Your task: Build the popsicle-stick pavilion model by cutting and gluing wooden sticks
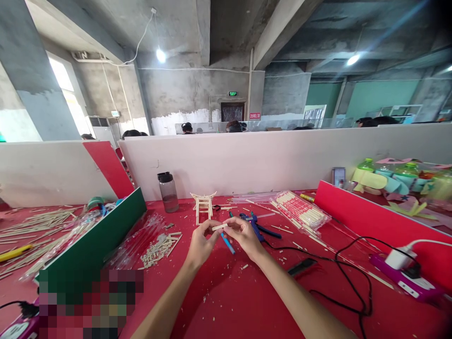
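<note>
Above the red table (215, 306), left hand (200, 244) and right hand (247, 238) both pinch a pale stick piece (219, 227), seemingly unattached. Small stick frame (204, 203) stands beyond, looks mostly built; cut-stick pile (157, 252) at left lies loose, unused.

Shows a bare left hand (202, 241) and an equally bare right hand (246, 234), slim-fingered and narrow at the wrists (260, 256). Includes an uncovered left forearm (166, 294) and right forearm (294, 291) too, both slender and smooth in outline, broadening gradually toward the lower edge of view.
</note>
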Demonstrator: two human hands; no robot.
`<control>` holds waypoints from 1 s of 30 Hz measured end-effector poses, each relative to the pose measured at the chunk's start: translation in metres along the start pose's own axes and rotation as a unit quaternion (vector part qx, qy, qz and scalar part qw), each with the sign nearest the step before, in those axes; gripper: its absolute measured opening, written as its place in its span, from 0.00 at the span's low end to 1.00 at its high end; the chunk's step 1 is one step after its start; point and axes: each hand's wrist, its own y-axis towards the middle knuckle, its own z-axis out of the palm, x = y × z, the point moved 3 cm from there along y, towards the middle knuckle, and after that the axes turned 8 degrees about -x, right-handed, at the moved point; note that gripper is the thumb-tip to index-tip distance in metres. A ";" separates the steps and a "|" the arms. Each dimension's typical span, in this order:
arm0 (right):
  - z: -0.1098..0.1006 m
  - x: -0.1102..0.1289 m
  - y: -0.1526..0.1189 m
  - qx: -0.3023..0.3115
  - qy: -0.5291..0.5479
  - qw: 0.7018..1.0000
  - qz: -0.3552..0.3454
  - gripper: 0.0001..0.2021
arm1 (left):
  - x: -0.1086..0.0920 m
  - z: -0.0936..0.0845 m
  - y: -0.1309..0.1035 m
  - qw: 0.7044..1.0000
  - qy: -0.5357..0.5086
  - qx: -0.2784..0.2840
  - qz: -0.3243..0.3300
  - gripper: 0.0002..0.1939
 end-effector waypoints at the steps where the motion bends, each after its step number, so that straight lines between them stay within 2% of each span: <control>1: 0.000 0.000 0.000 -0.001 -0.002 1.000 0.002 0.14 | 0.002 0.000 0.000 1.000 -0.010 -0.005 -0.005 0.11; 8: 0.001 0.002 -0.003 0.006 -0.017 1.000 0.003 0.13 | 0.009 0.001 0.003 0.989 -0.133 -0.021 -0.059 0.13; 12: 0.003 0.003 -0.004 0.002 -0.001 1.000 0.009 0.13 | 0.009 0.002 0.003 0.984 -0.160 -0.016 -0.079 0.14; 21: 0.010 0.001 -0.007 -0.012 0.004 0.999 0.039 0.16 | 0.006 0.003 0.002 0.986 -0.159 -0.022 -0.052 0.09; 27: 0.008 -0.001 -0.006 -0.042 -0.024 0.999 0.023 0.17 | 0.002 0.004 0.003 0.988 -0.142 -0.026 -0.052 0.10; 30: 0.008 -0.004 -0.005 -0.038 -0.038 0.998 0.016 0.17 | 0.002 0.005 0.004 0.990 -0.130 -0.032 -0.051 0.10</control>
